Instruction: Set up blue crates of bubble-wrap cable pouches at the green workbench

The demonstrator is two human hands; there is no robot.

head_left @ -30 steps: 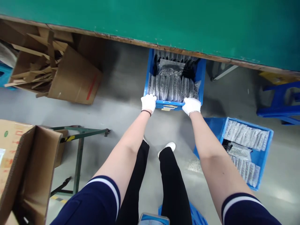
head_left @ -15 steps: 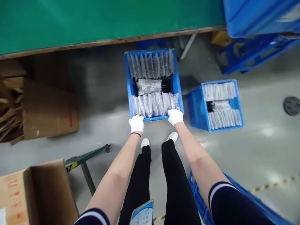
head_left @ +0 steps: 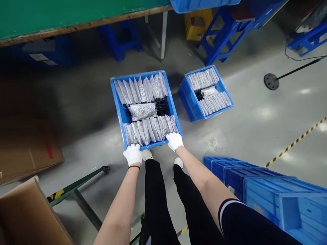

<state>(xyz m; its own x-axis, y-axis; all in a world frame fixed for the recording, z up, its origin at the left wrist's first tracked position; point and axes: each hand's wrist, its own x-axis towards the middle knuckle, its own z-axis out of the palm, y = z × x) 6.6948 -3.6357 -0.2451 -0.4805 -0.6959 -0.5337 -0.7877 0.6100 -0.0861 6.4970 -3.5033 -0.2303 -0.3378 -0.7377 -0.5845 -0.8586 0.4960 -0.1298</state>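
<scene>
Both gloved hands hold the near rim of the blue crate, the left hand at its near-left corner, the right hand at its near-right, each grip closed on the edge. Keeping the pull level and even would stop the upright silver packets from tipping. The crate sits on the grey floor. Right of it stands a second crate; beyond it runs the green counter, with blue stools nearby.

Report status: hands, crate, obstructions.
Left hand and right hand grip blue crate near rim. Second crate close right. Table edge beyond.
</scene>
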